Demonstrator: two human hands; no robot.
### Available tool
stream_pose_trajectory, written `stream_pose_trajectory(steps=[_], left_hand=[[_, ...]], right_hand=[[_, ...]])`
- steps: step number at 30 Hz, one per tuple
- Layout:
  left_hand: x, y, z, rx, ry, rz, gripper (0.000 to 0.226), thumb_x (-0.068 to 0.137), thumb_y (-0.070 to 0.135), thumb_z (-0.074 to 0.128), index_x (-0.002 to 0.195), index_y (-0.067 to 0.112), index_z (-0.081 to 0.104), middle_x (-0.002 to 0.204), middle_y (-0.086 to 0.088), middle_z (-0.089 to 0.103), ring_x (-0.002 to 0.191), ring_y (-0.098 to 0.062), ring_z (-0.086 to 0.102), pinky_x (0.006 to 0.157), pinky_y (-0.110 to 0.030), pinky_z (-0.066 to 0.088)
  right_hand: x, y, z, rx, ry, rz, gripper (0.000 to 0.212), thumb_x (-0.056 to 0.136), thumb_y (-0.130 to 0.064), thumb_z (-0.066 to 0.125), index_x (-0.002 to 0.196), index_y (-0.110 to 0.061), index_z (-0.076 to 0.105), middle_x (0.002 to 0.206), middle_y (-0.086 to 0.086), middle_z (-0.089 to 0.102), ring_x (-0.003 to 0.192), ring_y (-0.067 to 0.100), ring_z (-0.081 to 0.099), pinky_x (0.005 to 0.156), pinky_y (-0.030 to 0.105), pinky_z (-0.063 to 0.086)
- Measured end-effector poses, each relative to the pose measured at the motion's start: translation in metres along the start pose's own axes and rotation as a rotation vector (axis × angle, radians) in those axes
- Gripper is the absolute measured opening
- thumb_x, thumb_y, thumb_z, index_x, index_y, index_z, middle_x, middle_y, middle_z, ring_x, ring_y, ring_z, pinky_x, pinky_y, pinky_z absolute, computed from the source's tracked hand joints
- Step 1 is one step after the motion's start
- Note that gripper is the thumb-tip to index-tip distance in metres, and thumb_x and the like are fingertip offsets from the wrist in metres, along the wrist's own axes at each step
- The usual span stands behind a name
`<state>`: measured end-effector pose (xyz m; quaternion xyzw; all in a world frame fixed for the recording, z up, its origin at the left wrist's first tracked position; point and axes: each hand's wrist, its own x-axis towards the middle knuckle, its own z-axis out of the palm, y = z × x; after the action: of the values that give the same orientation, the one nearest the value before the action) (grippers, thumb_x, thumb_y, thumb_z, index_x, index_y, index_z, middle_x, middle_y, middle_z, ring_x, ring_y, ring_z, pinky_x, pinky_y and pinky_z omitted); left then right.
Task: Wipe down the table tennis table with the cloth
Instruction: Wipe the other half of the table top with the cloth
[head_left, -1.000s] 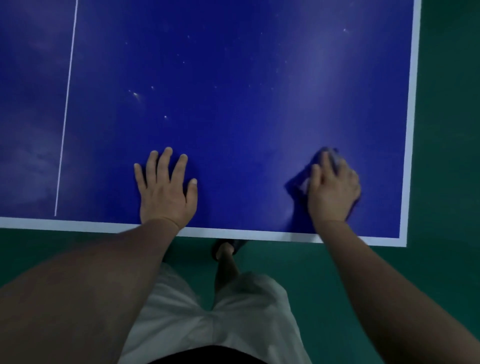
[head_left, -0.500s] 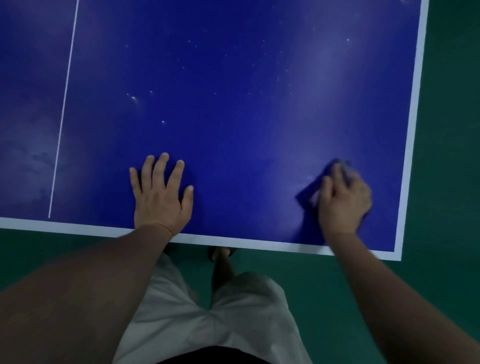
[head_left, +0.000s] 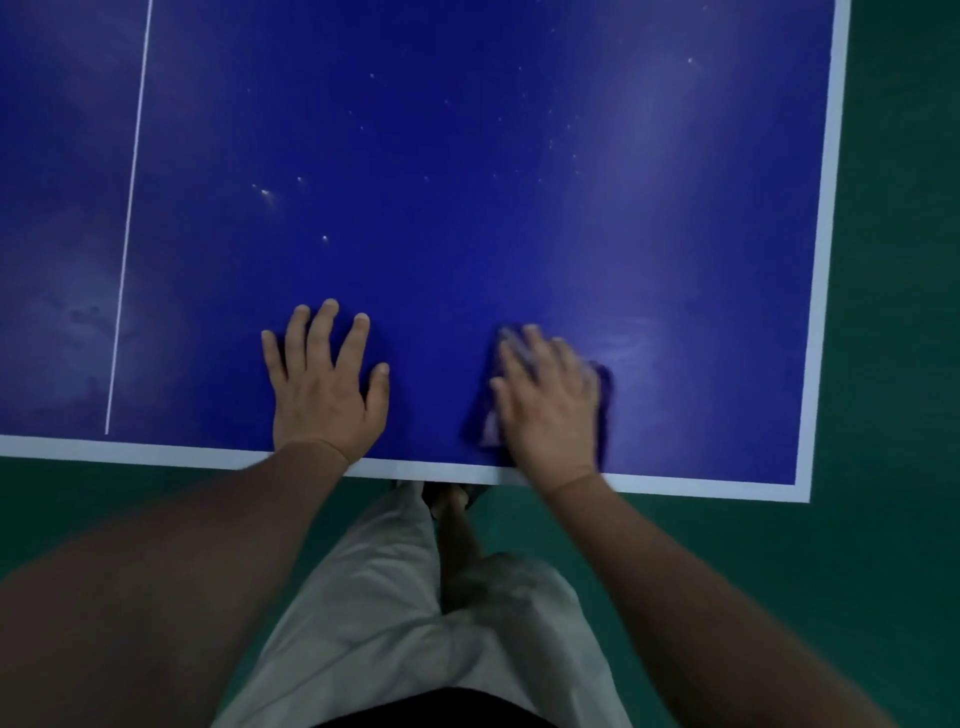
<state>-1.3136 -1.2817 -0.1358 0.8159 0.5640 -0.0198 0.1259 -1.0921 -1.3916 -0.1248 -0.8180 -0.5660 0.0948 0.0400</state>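
A blue table tennis table (head_left: 467, 156) with white border lines fills the upper view; small white specks dot its surface. My right hand (head_left: 550, 405) presses flat on a dark blue cloth (head_left: 480, 421) near the table's front edge, and most of the cloth is hidden under the hand. A pale wiped streak (head_left: 628, 343) lies just right of that hand. My left hand (head_left: 324, 384) rests flat on the table with fingers spread, holding nothing, a hand's width left of the cloth.
The table's front right corner (head_left: 802, 493) is to my right. A thin white centre line (head_left: 127, 234) runs away from me at the left. Green floor (head_left: 893, 364) surrounds the table. My legs in pale shorts (head_left: 415, 623) stand at the front edge.
My right hand has slid the cloth leftward along the front edge, away from the right corner and closer to my left hand. My left hand has stayed planted.
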Motion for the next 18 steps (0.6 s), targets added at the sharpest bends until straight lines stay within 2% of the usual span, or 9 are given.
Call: stream_pose_trajectory(steps=[2, 4, 7, 8, 9, 11, 13, 15, 18], left_hand=[[0.000, 0.001, 0.000, 0.015, -0.006, 0.001, 0.063, 0.097, 0.051, 0.029, 0.151, 0.018, 0.038, 0.160, -0.013, 0.026, 0.150, -0.036, 0.014, 0.120, -0.064, 0.006], [-0.001, 0.002, -0.002, 0.014, -0.017, 0.002, 0.064, 0.098, 0.050, 0.029, 0.152, 0.017, 0.037, 0.160, -0.013, 0.025, 0.151, -0.036, 0.013, 0.121, -0.064, 0.005], [-0.002, 0.001, -0.004, -0.013, -0.014, 0.044, 0.062, 0.098, 0.047, 0.032, 0.150, 0.014, 0.039, 0.161, -0.014, 0.026, 0.151, -0.034, 0.014, 0.122, -0.060, 0.005], [-0.002, 0.000, -0.005, -0.026, -0.013, 0.070, 0.061, 0.098, 0.045, 0.034, 0.149, 0.013, 0.041, 0.161, -0.013, 0.027, 0.151, -0.032, 0.015, 0.123, -0.058, 0.006], [-0.004, 0.000, -0.005, -0.039, -0.011, 0.085, 0.061, 0.097, 0.044, 0.035, 0.149, 0.012, 0.042, 0.160, -0.013, 0.028, 0.151, -0.031, 0.017, 0.123, -0.057, 0.007], [-0.003, 0.002, -0.006, -0.063, 0.009, 0.097, 0.060, 0.096, 0.044, 0.036, 0.147, 0.012, 0.044, 0.159, -0.013, 0.031, 0.150, -0.030, 0.020, 0.123, -0.056, 0.009], [-0.003, 0.001, -0.007, -0.092, 0.009, 0.091, 0.060, 0.096, 0.045, 0.035, 0.146, 0.013, 0.044, 0.158, -0.013, 0.032, 0.149, -0.030, 0.020, 0.124, -0.055, 0.008], [-0.002, -0.001, -0.008, -0.125, 0.006, 0.087, 0.061, 0.095, 0.046, 0.036, 0.146, 0.014, 0.044, 0.159, -0.011, 0.031, 0.150, -0.029, 0.018, 0.124, -0.054, 0.006], [-0.002, -0.006, -0.010, -0.158, -0.036, 0.127, 0.066, 0.093, 0.048, 0.037, 0.148, 0.014, 0.042, 0.160, -0.011, 0.027, 0.151, -0.028, 0.014, 0.124, -0.054, 0.003]], right_hand=[[0.003, 0.054, -0.012, -0.032, 0.004, 0.181, 0.048, 0.105, -0.040, 0.041, 0.146, -0.020, 0.054, 0.154, 0.009, 0.046, 0.139, 0.037, 0.044, 0.110, 0.053, 0.036], [0.011, 0.090, -0.026, -0.015, 0.011, 0.397, 0.050, 0.107, -0.041, 0.035, 0.151, -0.021, 0.046, 0.161, 0.008, 0.036, 0.146, 0.036, 0.031, 0.118, 0.054, 0.025], [0.033, 0.066, -0.022, 0.039, 0.084, 0.700, 0.049, 0.108, -0.039, 0.034, 0.153, -0.023, 0.042, 0.163, 0.006, 0.030, 0.148, 0.032, 0.027, 0.121, 0.054, 0.017], [0.037, 0.041, -0.019, 0.049, 0.092, 0.692, 0.049, 0.107, -0.037, 0.037, 0.152, -0.021, 0.045, 0.162, 0.007, 0.033, 0.145, 0.033, 0.032, 0.120, 0.054, 0.019], [0.034, 0.011, -0.014, 0.055, 0.087, 0.596, 0.048, 0.105, -0.036, 0.040, 0.149, -0.019, 0.048, 0.160, 0.009, 0.037, 0.141, 0.034, 0.038, 0.117, 0.053, 0.023], [0.016, -0.049, -0.002, 0.042, 0.050, 0.306, 0.049, 0.102, -0.037, 0.040, 0.146, -0.020, 0.053, 0.155, 0.009, 0.045, 0.135, 0.033, 0.046, 0.114, 0.054, 0.030], [-0.011, -0.085, 0.004, 0.031, -0.013, 0.115, 0.049, 0.102, -0.041, 0.037, 0.145, -0.024, 0.054, 0.153, 0.003, 0.048, 0.135, 0.028, 0.049, 0.113, 0.052, 0.033], [-0.018, -0.075, 0.003, 0.045, -0.031, 0.043, 0.048, 0.102, -0.043, 0.039, 0.144, -0.028, 0.055, 0.151, 0.001, 0.051, 0.134, 0.026, 0.051, 0.112, 0.049, 0.036], [-0.017, 0.002, -0.009, -0.024, -0.038, 0.059, 0.046, 0.103, -0.040, 0.043, 0.144, -0.024, 0.055, 0.149, 0.006, 0.053, 0.132, 0.032, 0.053, 0.109, 0.048, 0.040]])
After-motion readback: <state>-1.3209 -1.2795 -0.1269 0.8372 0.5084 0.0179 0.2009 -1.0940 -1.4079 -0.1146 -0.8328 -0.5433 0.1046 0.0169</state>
